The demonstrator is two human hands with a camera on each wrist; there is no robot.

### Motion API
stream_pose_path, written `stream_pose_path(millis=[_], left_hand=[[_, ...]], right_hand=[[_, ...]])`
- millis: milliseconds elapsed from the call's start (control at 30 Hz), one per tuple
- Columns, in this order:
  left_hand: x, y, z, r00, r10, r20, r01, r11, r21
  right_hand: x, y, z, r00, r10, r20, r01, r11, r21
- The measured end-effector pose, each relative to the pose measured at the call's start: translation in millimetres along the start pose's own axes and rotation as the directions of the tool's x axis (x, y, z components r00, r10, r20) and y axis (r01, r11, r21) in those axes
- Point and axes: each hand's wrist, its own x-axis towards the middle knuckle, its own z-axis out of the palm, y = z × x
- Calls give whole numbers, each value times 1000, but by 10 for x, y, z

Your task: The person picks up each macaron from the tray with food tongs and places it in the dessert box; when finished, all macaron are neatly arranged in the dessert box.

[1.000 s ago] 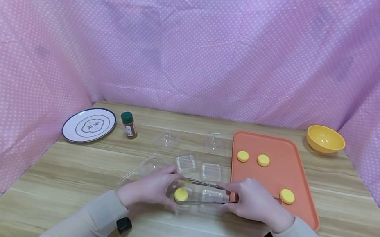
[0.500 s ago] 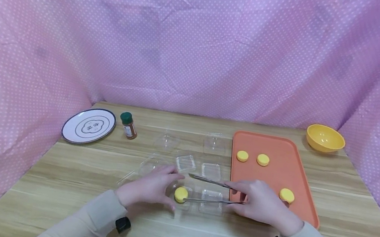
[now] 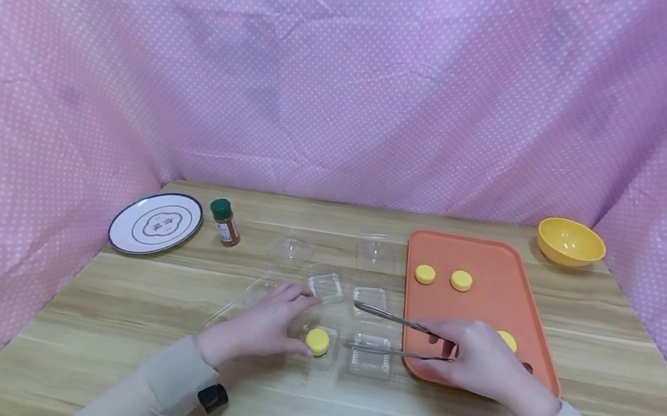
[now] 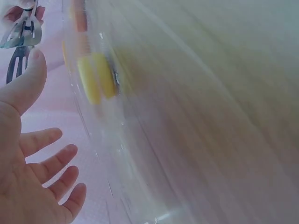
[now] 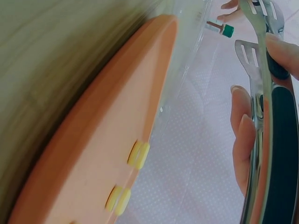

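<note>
My right hand (image 3: pixel 483 359) grips a pair of metal tongs (image 3: pixel 390 316) above the near left edge of the orange tray (image 3: pixel 491 262). The tongs' arms stand apart with nothing between them; dark grip panels show in the right wrist view. A yellow macaron (image 3: pixel 317 341) sits in a clear plastic container (image 3: pixel 327 361) left of the tong tips. Around that container's left side my left hand (image 3: pixel 258 327) is held with relaxed, spread fingers; whether they touch the plastic is unclear. In the left wrist view the macaron (image 4: pixel 96 77) shows through clear plastic, apart from the hand.
Two more macarons lie on the tray's far left part; a third (image 3: pixel 507 340) is partly hidden behind my right hand. Several clear containers (image 3: pixel 371 301) spread over the table's middle. A plate (image 3: pixel 134 224), green-capped jar (image 3: pixel 225 222) and yellow bowl (image 3: pixel 570 243) stand farther back.
The tongs, at first around the macaron, have spread and withdrawn to the right with my right hand. The macaron stays in the container; my left hand has barely shifted.
</note>
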Motion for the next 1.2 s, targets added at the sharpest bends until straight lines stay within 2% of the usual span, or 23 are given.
stream_pose_path(millis=[100, 367, 533, 667, 1000, 1200], left_hand=[[15, 47, -10, 1000, 1, -8, -2, 1000, -14], [107, 187, -8, 996, 71, -50, -74, 996, -48], [165, 252, 31, 995, 86, -41, -87, 996, -21], [201, 310, 60, 992, 124, -40, -123, 992, 17], [289, 446, 110, 989, 144, 24, -145, 986, 79], [347, 518, 146, 991, 114, 64, -121, 985, 121]], right_hand=[[-54, 36, -23, 1000, 21, -14, -21, 1000, -8], [-177, 160, -64, 995, -4, -96, 5, 1000, 3], [-229, 220, -76, 991, -22, -135, 21, 1000, -9], [-266, 245, -75, 989, -30, -142, 28, 999, -16], [-328, 270, -103, 992, 36, -123, -40, 999, -33], [-370, 301, -131, 990, 59, -127, -64, 997, -39]])
